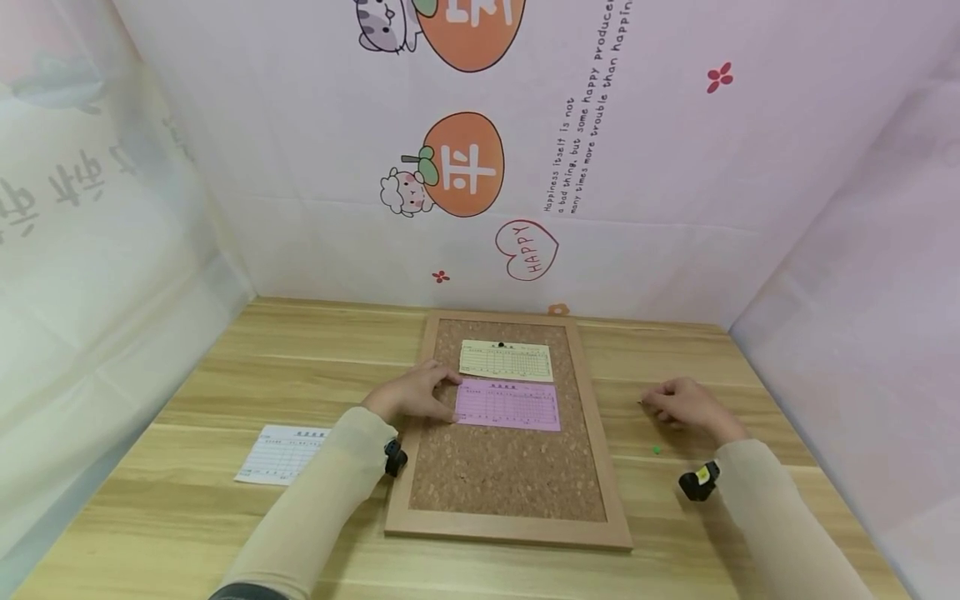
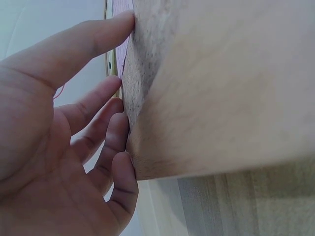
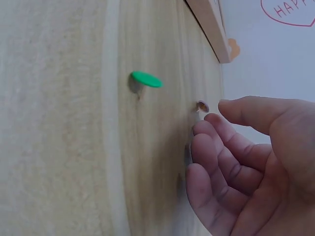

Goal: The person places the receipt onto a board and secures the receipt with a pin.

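A cork board with a wooden frame lies on the table. A yellow form slip is on its upper part, with a black tack at the slip's top edge. Below it lies a pink form slip. My left hand touches the pink slip's left edge, thumb and forefinger spread at its two left corners. Right of the board, my right hand is low over the table, thumb and forefinger slightly apart beside a small tack. A green tack lies nearby on the table, its flat head tilted.
A white form slip lies on the table left of the board, partly covered by my left sleeve. Printed cloth hangs behind the table and on both sides. The board's raised wooden frame borders the cork.
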`<state>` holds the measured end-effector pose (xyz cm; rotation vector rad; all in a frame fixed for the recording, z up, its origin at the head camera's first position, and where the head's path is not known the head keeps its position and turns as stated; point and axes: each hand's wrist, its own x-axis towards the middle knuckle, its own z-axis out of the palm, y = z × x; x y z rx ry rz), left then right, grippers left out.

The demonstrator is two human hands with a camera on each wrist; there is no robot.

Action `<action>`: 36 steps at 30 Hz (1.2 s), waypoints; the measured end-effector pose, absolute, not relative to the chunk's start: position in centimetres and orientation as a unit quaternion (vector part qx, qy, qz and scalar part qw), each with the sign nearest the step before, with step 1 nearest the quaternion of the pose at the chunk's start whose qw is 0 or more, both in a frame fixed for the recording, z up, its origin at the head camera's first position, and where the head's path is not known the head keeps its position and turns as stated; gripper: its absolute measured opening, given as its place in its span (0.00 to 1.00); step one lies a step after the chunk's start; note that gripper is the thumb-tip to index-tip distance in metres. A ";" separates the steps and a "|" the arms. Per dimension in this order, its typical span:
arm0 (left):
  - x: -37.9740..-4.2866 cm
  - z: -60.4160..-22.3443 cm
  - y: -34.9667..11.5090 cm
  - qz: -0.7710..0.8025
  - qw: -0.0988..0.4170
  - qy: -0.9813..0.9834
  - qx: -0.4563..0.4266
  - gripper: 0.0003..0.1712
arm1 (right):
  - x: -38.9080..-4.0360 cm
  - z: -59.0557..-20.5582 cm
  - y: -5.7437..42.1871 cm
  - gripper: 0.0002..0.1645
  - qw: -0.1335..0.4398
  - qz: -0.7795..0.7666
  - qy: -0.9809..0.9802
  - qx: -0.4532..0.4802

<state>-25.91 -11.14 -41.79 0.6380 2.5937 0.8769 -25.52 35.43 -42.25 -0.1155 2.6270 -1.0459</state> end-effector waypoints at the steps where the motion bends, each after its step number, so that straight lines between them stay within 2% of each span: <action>1: -25.9 -41.8 -11.2 0.306 0.164 0.910 0.225 0.37 | -25.5 -42.4 35.5 0.20 0.156 -0.364 0.917 -0.040; 36: -26.0 -41.8 -11.2 0.312 0.171 0.909 0.217 0.36 | -25.9 -42.9 35.0 0.19 0.154 -0.373 0.914 -0.044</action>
